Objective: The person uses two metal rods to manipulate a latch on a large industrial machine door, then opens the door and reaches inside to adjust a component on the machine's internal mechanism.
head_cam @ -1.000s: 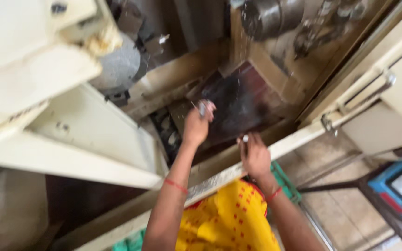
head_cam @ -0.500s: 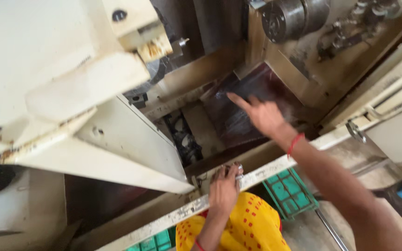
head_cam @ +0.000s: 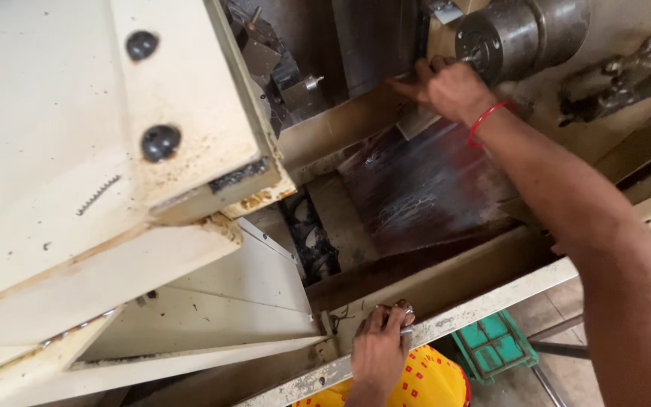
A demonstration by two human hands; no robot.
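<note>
Head view: right hand point(head_cam: 446, 87) now at chuck point(head_cam: 518, 34)

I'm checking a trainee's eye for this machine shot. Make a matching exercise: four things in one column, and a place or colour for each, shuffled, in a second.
Things:
1. right hand
2. left hand
3. green crate
4. red wrist band

Places or colours:
A. on the floor below the machine's front rail
B. at the steel chuck, up inside the machine
C. round the wrist of the reaching arm
D. resting on the pale front rail

Pairs: 1-B, 2-D, 3-A, 4-C
</note>
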